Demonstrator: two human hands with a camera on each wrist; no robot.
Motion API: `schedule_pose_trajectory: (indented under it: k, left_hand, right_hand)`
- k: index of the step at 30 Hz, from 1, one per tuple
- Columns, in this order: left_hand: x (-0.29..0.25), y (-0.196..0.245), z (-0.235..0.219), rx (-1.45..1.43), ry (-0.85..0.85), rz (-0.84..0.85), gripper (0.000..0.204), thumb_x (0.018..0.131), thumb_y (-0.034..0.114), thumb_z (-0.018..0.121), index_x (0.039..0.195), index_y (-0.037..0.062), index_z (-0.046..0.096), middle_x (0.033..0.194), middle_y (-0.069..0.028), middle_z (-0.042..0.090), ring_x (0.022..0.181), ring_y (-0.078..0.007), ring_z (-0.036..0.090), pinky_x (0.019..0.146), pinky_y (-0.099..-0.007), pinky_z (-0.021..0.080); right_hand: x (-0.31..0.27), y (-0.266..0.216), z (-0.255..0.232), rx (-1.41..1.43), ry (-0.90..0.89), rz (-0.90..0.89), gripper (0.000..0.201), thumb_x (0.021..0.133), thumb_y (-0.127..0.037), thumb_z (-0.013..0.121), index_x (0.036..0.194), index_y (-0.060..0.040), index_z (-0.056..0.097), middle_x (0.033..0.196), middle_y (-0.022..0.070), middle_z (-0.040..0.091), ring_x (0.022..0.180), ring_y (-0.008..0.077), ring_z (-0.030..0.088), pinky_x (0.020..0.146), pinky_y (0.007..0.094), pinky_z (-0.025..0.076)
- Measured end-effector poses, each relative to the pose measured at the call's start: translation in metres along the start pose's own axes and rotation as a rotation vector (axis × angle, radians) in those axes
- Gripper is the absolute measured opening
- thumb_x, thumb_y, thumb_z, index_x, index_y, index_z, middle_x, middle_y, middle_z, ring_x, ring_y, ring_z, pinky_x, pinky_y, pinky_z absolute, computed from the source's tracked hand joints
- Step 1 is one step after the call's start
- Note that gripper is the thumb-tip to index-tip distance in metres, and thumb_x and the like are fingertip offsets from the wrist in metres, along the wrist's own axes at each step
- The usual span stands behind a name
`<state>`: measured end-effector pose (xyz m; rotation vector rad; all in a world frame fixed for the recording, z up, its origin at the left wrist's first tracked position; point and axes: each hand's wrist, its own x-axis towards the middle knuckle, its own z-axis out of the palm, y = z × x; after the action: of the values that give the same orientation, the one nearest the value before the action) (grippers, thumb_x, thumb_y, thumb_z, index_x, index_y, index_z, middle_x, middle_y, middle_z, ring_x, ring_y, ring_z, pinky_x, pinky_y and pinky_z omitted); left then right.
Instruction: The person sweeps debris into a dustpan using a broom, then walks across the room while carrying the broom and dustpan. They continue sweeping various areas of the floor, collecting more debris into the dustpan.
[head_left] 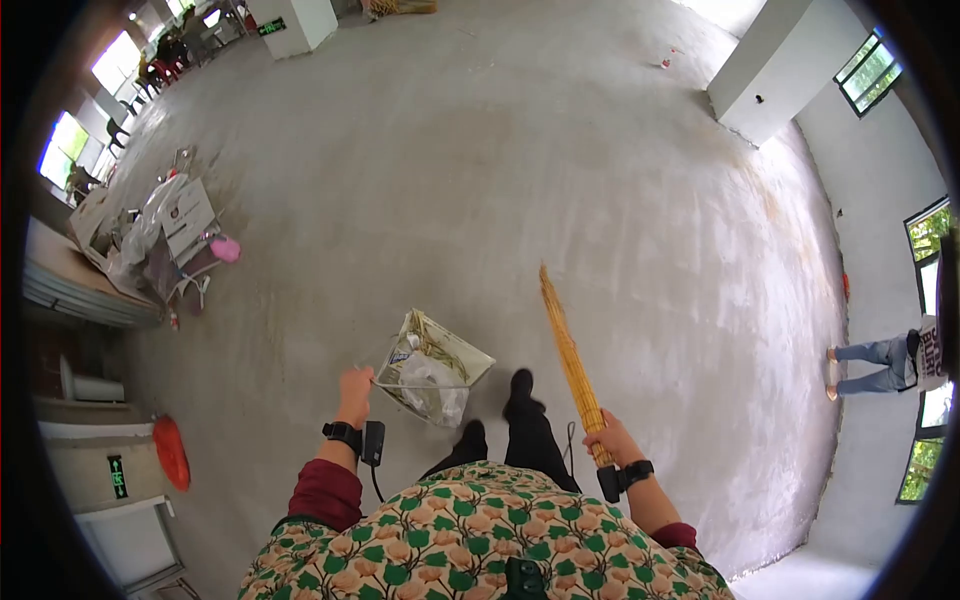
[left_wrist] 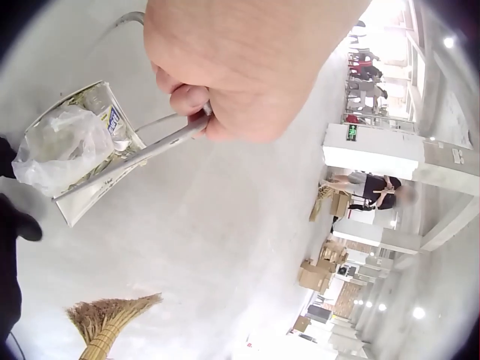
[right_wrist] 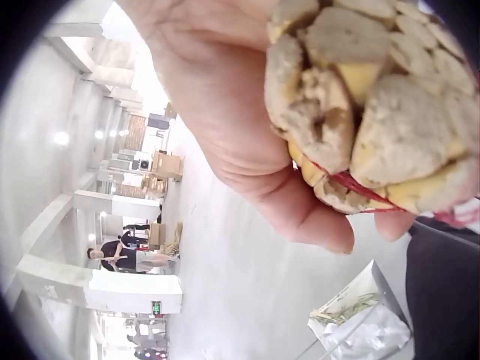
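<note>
My left hand (head_left: 355, 396) grips the end of the bent metal handle (left_wrist: 142, 155) of a scoop-shaped dustpan (head_left: 468, 362). Inside the dustpan lie a crumpled clear plastic bag (left_wrist: 64, 146), dry straw-like stalks (right_wrist: 352, 309) and a printed wrapper. The dustpan hangs or stands just left of my shoes. In my right hand (head_left: 612, 440) is a straw broom (head_left: 570, 350), held by its bundled stalk handle, with the brush end pointing forward. The right wrist view shows the cut stalk ends and a red tie close up, with my fingers curled round them.
Bare concrete floor (head_left: 480, 200) spreads ahead. A heap of cardboard and plastic (head_left: 160, 230) lies at the left, near an orange-red bag (head_left: 171, 452). Pillars (head_left: 775, 70) stand at the back. One person (head_left: 885, 362) is by the right wall; another person (left_wrist: 371, 189) stands farther off near boxes (left_wrist: 315, 276).
</note>
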<state>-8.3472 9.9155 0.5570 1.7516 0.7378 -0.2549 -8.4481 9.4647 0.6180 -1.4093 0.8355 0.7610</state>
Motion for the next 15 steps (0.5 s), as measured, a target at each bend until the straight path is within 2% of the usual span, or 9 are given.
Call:
schedule_pose_trajectory:
  k: [5,6,7,8,10,11,13,14,15]
  left_hand:
    - [0.079,0.017,0.025,0.045,0.036,0.000,0.021,0.065,0.011,0.050,0.048,0.0038,0.042,0.044,0.0003,0.034,0.041,-0.0078,0.029,0.039,-0.0269,0.019]
    - [0.105,0.012,0.028,0.221,0.032,0.086,0.021,0.065,0.012,0.050,0.048,0.0044,0.042,0.045,0.0001,0.035,0.042,-0.0080,0.030,0.039,-0.0272,0.020]
    - [0.121,0.031,0.029,0.409,0.027,0.160,0.021,0.066,0.012,0.050,0.048,0.0050,0.043,0.045,-0.0001,0.035,0.043,-0.0082,0.031,0.039,-0.0275,0.021]
    - [0.136,0.048,0.029,0.432,0.031,0.168,0.021,0.066,0.012,0.050,0.048,0.0050,0.043,0.045,-0.0001,0.035,0.043,-0.0082,0.031,0.039,-0.0275,0.021]
    - [0.131,0.098,0.051,0.183,-0.001,0.053,0.014,0.062,0.010,0.052,0.051,0.0062,0.045,0.045,-0.0035,0.038,0.042,-0.0123,0.034,0.040,-0.0292,0.024]
    - [0.140,0.108,0.059,0.171,0.005,0.048,0.014,0.062,0.010,0.052,0.051,0.0062,0.045,0.045,-0.0035,0.038,0.042,-0.0123,0.034,0.040,-0.0292,0.024]
    - [0.167,0.135,0.068,1.051,-0.080,0.588,0.003,0.062,0.007,0.048,0.059,0.0060,0.048,0.059,-0.0157,0.049,0.058,-0.0296,0.049,0.050,-0.0348,0.035]
    - [0.183,0.149,0.071,1.050,-0.070,0.597,0.003,0.062,0.007,0.048,0.059,0.0060,0.048,0.059,-0.0157,0.049,0.058,-0.0296,0.049,0.050,-0.0348,0.035]
    - [0.196,0.158,0.078,1.064,-0.082,0.710,0.001,0.062,0.007,0.049,0.061,0.0063,0.048,0.059,-0.0154,0.049,0.057,-0.0298,0.049,0.050,-0.0352,0.035]
  right_hand:
    - [0.065,-0.024,-0.026,-0.057,0.007,-0.036,0.042,0.056,0.008,0.055,0.093,-0.0021,0.039,0.060,0.0067,0.047,0.042,0.0168,0.048,0.036,0.0284,0.040]
    - [0.091,-0.038,-0.033,-0.054,-0.004,-0.085,0.046,0.056,0.008,0.055,0.097,-0.0019,0.038,0.061,0.0069,0.047,0.043,0.0169,0.049,0.036,0.0283,0.040]
    - [0.105,-0.057,-0.037,-0.043,-0.004,-0.006,0.045,0.056,0.007,0.056,0.096,-0.0009,0.038,0.063,0.0071,0.047,0.043,0.0172,0.049,0.037,0.0282,0.041]
    - [0.121,-0.075,-0.038,-0.021,-0.017,-0.006,0.045,0.056,0.007,0.056,0.096,-0.0009,0.038,0.063,0.0071,0.047,0.043,0.0172,0.049,0.037,0.0282,0.041]
    - [0.138,-0.120,-0.051,-0.031,-0.070,0.016,0.044,0.056,0.008,0.056,0.095,-0.0009,0.038,0.064,0.0070,0.047,0.044,0.0170,0.050,0.038,0.0276,0.041]
    - [0.145,-0.144,-0.058,-0.046,-0.070,0.016,0.044,0.056,0.008,0.056,0.095,-0.0009,0.038,0.064,0.0070,0.047,0.044,0.0170,0.050,0.038,0.0276,0.041]
    - [0.169,-0.195,-0.063,-0.115,-0.070,-0.039,0.046,0.057,0.008,0.057,0.098,-0.0018,0.038,0.063,0.0067,0.047,0.043,0.0160,0.049,0.036,0.0274,0.041]
    - [0.182,-0.216,-0.060,-0.136,-0.065,-0.069,0.047,0.057,0.008,0.057,0.099,-0.0023,0.038,0.063,0.0066,0.046,0.042,0.0156,0.049,0.036,0.0273,0.041]
    - [0.199,-0.234,-0.061,-0.133,-0.062,-0.066,0.047,0.057,0.008,0.057,0.099,-0.0023,0.038,0.063,0.0066,0.046,0.042,0.0156,0.049,0.036,0.0273,0.041]
